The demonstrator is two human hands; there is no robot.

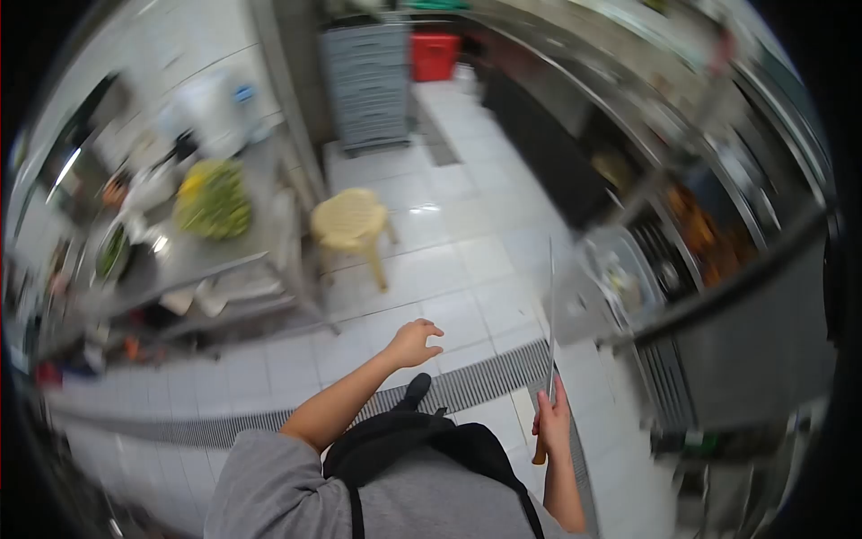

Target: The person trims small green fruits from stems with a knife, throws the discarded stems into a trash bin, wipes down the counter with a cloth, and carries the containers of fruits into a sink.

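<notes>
My right hand (pixel 554 421) is closed around the brown handle of a long knife (pixel 551 314). Its thin metal blade points forward and up, seen almost edge-on. In front of my body, my left hand (pixel 414 344) hovers over the tiled floor with nothing in it, fingers loosely curved and thumb apart. A yellow plastic stool (pixel 350 216) stands on the floor beyond my left hand. To the right of the blade is a clear plastic tub (pixel 621 269) with blurred contents.
A steel table (pixel 269 216) on the left bears leafy greens (pixel 214 199) and white bags. A metal floor grate (pixel 489 377) crosses near my feet. Along the right runs a steel counter (pixel 575 76) with browned food (pixel 700 234). Grey drawers (pixel 366 85) and a red bin (pixel 435 57) stand ahead.
</notes>
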